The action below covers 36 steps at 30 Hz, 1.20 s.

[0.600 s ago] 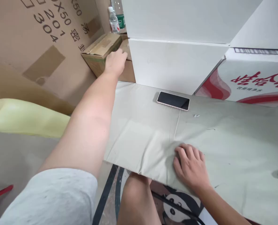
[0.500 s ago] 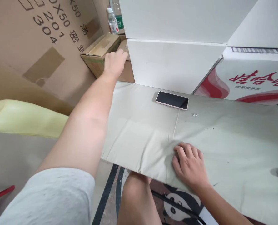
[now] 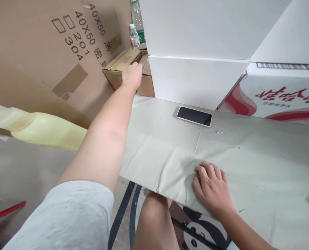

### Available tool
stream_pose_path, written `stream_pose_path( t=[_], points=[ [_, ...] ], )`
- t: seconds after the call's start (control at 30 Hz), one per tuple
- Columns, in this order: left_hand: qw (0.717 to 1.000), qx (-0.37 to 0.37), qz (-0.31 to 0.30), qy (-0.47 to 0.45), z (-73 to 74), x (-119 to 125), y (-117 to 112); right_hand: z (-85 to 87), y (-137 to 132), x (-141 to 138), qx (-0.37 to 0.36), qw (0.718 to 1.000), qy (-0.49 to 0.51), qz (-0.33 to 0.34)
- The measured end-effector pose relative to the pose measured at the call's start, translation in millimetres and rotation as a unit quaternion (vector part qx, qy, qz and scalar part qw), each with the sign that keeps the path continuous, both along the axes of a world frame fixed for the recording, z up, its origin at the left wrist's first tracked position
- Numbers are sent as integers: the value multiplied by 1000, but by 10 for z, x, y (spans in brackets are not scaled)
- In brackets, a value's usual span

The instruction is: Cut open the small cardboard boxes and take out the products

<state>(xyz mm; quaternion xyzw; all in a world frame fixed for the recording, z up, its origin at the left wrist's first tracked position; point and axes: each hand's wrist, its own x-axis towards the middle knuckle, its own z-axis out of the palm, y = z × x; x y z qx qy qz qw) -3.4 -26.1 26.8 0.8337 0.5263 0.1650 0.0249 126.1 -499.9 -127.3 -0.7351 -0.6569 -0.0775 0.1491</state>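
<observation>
My left arm stretches forward to a small open cardboard box [image 3: 116, 69] at the back left. My left hand [image 3: 132, 74] rests on the box's edge with its fingertips dipping inside, where they are hidden. My right hand [image 3: 212, 189] lies palm down on a grey-green cloth [image 3: 261, 163] near its front edge. Its fingers are spread and slightly bent, and it holds nothing. A dark phone [image 3: 194, 116] lies face up on the cloth, farther back and apart from both hands.
Stacked white boxes [image 3: 196, 80] and a red-and-white printed carton [image 3: 282, 93] wall off the back. A water bottle [image 3: 134, 36] stands behind the small box. Large printed cardboard [image 3: 52, 52] and a yellow roll [image 3: 40, 126] fill the left. My knee [image 3: 154, 215] is below the cloth's edge.
The view has shifted a little, so the scene sits lower and to the right. My left hand has slid slightly leftward over the small box. My right hand stays on the cloth.
</observation>
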Motion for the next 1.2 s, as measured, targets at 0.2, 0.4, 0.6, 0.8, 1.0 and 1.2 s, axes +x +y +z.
stream_pose_path(
  t=[0.2, 0.4, 0.6, 0.8, 1.0, 1.2],
  points=[
    [999, -3, -34, 7, -72, 19, 239, -8, 6, 2, -10, 1000, 17, 0],
    [997, 20, -64, 38, -217, 46, 251, 25, 29, -11, -10, 1000, 14, -5],
    [987, 42, -102, 115, -115, -115, -106, 16, 32, 2, -3, 1000, 2, -10],
    [950, 76, -184, 242, 155, -348, -770, -26, 2, -4, 8, 1000, -3, -20],
    [900, 92, -295, 307, 363, -166, -1791, -50, -6, 12, -7, 999, 46, -24],
    [897, 85, -340, 270, 335, 646, -3104, -33, 32, 6, -17, 993, 109, -31]
  ],
)
